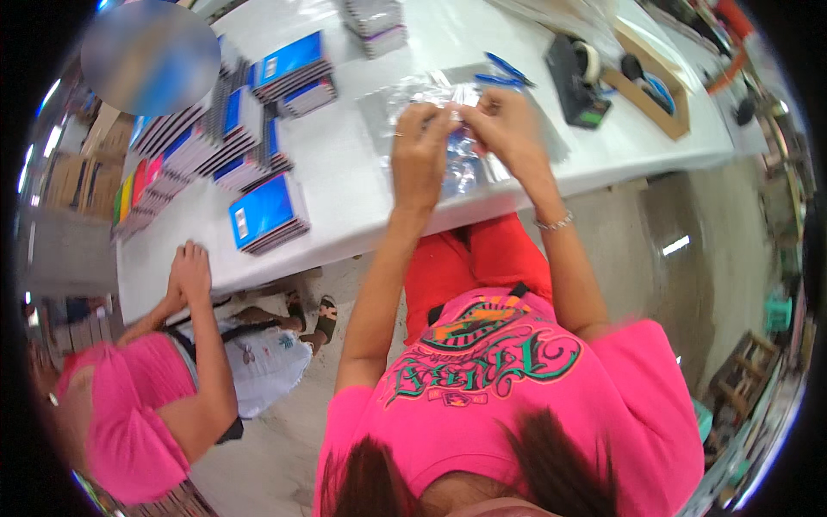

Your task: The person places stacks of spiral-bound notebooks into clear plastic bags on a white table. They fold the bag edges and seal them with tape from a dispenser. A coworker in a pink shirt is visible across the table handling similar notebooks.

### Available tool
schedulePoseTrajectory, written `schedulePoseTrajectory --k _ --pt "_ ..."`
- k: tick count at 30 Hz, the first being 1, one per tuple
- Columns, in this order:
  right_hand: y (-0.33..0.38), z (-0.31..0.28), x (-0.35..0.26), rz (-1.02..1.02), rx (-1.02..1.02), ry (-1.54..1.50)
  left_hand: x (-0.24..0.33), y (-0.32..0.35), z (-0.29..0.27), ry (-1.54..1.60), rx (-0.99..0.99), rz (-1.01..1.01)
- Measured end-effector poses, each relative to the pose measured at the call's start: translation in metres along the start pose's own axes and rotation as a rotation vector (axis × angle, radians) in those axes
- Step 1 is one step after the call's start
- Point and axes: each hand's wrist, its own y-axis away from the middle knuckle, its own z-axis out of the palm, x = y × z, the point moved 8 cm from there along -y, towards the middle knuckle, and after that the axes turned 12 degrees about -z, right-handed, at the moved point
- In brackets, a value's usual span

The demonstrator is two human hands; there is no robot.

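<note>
My left hand (419, 155) and my right hand (510, 131) come together at the fingertips near the table's front edge. Both are closed in a pinch, but what sits between the fingers is too small and blurred to name. Beneath them lies shiny clear plastic (463, 172), apparently bags or film, with something blue showing through. Just beyond my right hand, a pair of blue-handled pliers (503, 72) rests on the table.
Spiral notebooks with blue covers (269, 211) stand in several stacks to the left. A black tape dispenser (575, 86) and a cardboard tray (668, 112) are at the right on the white-covered table (336, 215). Another person's hands (190, 269) rest at its left edge.
</note>
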Motion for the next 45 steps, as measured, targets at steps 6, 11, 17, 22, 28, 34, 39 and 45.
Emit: schedulePoseTrajectory --k 6,11,17,22,28,34,39,45 --pt "-0.002 -0.005 0.002 0.027 0.003 0.060 0.004 0.000 0.008 -0.077 -0.107 0.018" --pt "0.001 0.001 -0.003 -0.062 0.068 0.002 0.010 -0.008 -0.004 -0.084 -0.073 0.015" --pt "0.020 -0.009 0.042 0.027 0.181 0.078 0.007 0.003 0.018 -0.029 -0.139 0.038" --pt "0.028 -0.009 0.063 -0.277 0.153 0.420 0.005 -0.006 0.014 0.018 -0.188 -0.056" --pt "0.004 -0.025 0.021 -0.556 0.122 0.249 -0.020 -0.012 0.004 -0.136 -0.252 -0.175" --pt "-0.055 0.016 -0.014 -0.661 -0.666 0.078 -0.047 0.025 -0.007 0.154 -0.040 -0.345" --pt "-0.064 0.032 -0.025 -0.632 -0.929 0.222 -0.075 0.057 -0.033 -0.118 0.030 -0.402" --pt "-0.137 -0.005 -0.073 -0.638 -0.753 0.194 -0.079 0.072 -0.043 -0.140 0.203 -0.400"
